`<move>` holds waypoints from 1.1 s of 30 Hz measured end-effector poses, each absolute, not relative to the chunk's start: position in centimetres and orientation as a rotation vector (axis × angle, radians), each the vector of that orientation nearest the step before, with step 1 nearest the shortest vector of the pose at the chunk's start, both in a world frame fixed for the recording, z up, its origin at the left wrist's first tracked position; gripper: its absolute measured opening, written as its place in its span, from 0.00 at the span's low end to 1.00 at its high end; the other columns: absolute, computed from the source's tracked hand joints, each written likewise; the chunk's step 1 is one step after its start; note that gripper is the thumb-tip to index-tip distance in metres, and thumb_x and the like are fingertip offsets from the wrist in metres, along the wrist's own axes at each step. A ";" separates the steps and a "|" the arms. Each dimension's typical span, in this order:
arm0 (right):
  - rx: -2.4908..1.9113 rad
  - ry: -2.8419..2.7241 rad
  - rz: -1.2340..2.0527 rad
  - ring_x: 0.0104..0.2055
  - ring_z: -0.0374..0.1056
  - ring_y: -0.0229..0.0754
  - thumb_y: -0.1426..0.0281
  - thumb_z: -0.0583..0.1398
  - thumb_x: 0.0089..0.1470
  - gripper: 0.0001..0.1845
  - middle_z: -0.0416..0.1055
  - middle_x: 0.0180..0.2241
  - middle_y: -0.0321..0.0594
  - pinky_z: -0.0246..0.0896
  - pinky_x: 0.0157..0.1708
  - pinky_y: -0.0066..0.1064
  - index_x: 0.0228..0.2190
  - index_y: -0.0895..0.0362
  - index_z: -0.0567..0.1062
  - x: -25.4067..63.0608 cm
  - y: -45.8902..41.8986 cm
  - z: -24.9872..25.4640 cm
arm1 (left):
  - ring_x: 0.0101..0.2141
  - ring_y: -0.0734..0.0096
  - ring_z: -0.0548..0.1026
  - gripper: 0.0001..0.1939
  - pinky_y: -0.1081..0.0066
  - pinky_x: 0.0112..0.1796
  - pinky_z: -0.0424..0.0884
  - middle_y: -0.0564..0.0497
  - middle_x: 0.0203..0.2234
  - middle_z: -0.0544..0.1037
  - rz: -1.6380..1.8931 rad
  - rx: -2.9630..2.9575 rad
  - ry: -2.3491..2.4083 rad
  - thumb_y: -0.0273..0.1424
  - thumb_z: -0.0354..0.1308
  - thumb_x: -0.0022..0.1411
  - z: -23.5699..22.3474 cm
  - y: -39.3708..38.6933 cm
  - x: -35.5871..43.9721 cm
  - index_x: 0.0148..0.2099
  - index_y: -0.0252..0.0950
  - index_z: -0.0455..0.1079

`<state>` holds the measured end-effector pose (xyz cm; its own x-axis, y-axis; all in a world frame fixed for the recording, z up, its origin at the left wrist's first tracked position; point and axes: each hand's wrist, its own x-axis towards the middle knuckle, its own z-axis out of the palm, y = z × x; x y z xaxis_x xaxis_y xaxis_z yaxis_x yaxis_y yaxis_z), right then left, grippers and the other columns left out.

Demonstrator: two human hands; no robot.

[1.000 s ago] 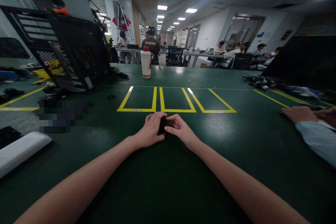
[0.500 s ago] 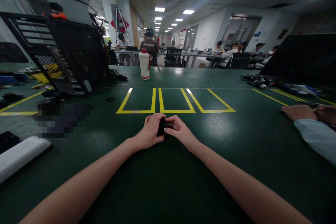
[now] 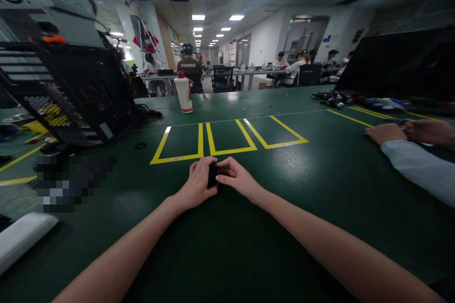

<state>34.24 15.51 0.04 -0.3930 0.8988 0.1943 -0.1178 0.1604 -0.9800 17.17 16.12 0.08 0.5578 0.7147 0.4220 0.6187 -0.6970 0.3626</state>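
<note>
My left hand [image 3: 199,183] is wrapped round a small black object [image 3: 212,175], whose kind I cannot make out. From the other side my right hand [image 3: 236,177] pinches at its right edge with thumb and fingers. Much of the black object is hidden by the fingers. Both hands are low over the green tabletop [image 3: 227,246], just in front of the yellow tape outlines [image 3: 232,151].
At left stand an open black computer case [image 3: 81,90] and a white bar-shaped thing [image 3: 28,239]. A white bottle [image 3: 184,94] stands farther back. On the right are cables [image 3: 332,98], a dark panel [image 3: 401,61] and another person's hands [image 3: 387,133].
The view has tilted and shifted a little, so the table's contents sit lower and farther left. Both hands still hold the black object in nearly the same pose.
</note>
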 end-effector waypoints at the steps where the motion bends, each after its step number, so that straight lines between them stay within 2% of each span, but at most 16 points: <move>1: -0.784 -1.520 1.391 0.44 0.64 0.39 0.72 0.61 0.44 0.14 0.64 0.39 0.35 0.60 0.46 0.38 0.36 0.54 0.66 34.3 15.5 0.1 | 0.50 0.58 0.58 0.31 0.55 0.50 0.51 0.45 0.49 0.58 0.829 2.622 1.129 0.27 0.54 0.49 0.0 16.2 17.2 0.54 0.39 0.46; 4: -0.811 -1.528 1.362 0.45 0.63 0.39 0.70 0.59 0.46 0.11 0.65 0.38 0.36 0.58 0.47 0.38 0.35 0.55 0.67 34.4 15.3 0.4 | 0.50 0.58 0.58 0.31 0.56 0.50 0.52 0.45 0.48 0.58 0.834 2.628 1.129 0.27 0.54 0.49 0.0 16.3 17.4 0.54 0.39 0.46; 9: -0.901 -1.542 1.324 0.47 0.62 0.42 0.70 0.59 0.47 0.15 0.65 0.41 0.38 0.56 0.49 0.41 0.39 0.55 0.67 34.8 15.1 1.0 | 0.49 0.58 0.59 0.30 0.55 0.49 0.52 0.47 0.47 0.59 0.839 2.603 1.149 0.26 0.53 0.49 0.1 16.2 17.7 0.53 0.40 0.46; 14: -0.797 -1.563 1.326 0.47 0.62 0.42 0.71 0.61 0.43 0.15 0.65 0.40 0.37 0.56 0.49 0.42 0.36 0.54 0.67 34.9 14.9 1.0 | 0.50 0.58 0.58 0.31 0.54 0.49 0.52 0.47 0.47 0.59 0.809 2.599 1.149 0.26 0.53 0.49 0.2 16.0 17.7 0.53 0.41 0.45; 18: -0.809 -1.539 1.325 0.46 0.63 0.41 0.70 0.59 0.46 0.12 0.66 0.40 0.37 0.56 0.49 0.42 0.36 0.54 0.68 34.8 15.1 0.7 | 0.50 0.58 0.58 0.31 0.55 0.49 0.52 0.47 0.47 0.59 0.829 2.607 1.161 0.26 0.54 0.49 0.1 16.1 17.8 0.53 0.41 0.45; 23: -0.927 -1.491 1.367 0.46 0.63 0.42 0.69 0.60 0.45 0.16 0.66 0.41 0.40 0.55 0.49 0.43 0.38 0.56 0.67 34.7 15.6 0.2 | 0.50 0.60 0.58 0.31 0.58 0.50 0.52 0.46 0.47 0.59 0.835 2.639 1.155 0.26 0.54 0.48 0.0 16.2 17.8 0.53 0.40 0.45; 28: -0.825 -1.540 1.381 0.47 0.62 0.40 0.71 0.62 0.42 0.18 0.65 0.41 0.38 0.56 0.49 0.40 0.38 0.55 0.66 34.6 15.6 0.0 | 0.50 0.60 0.58 0.31 0.58 0.50 0.51 0.46 0.48 0.59 0.821 2.648 1.160 0.25 0.54 0.48 0.1 16.1 17.6 0.53 0.38 0.45; 33: -0.830 -1.531 1.351 0.44 0.64 0.40 0.68 0.60 0.46 0.13 0.66 0.39 0.36 0.57 0.48 0.40 0.36 0.54 0.66 34.3 15.7 -0.1 | 0.50 0.59 0.58 0.30 0.57 0.49 0.52 0.45 0.48 0.59 0.822 2.644 1.146 0.26 0.53 0.49 0.1 16.1 17.5 0.53 0.39 0.45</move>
<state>34.31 15.72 -0.07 -0.3664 0.9104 0.1924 -0.0778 0.1761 -0.9813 17.46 16.14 0.08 0.5594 0.7111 0.4260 0.6318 -0.6984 0.3363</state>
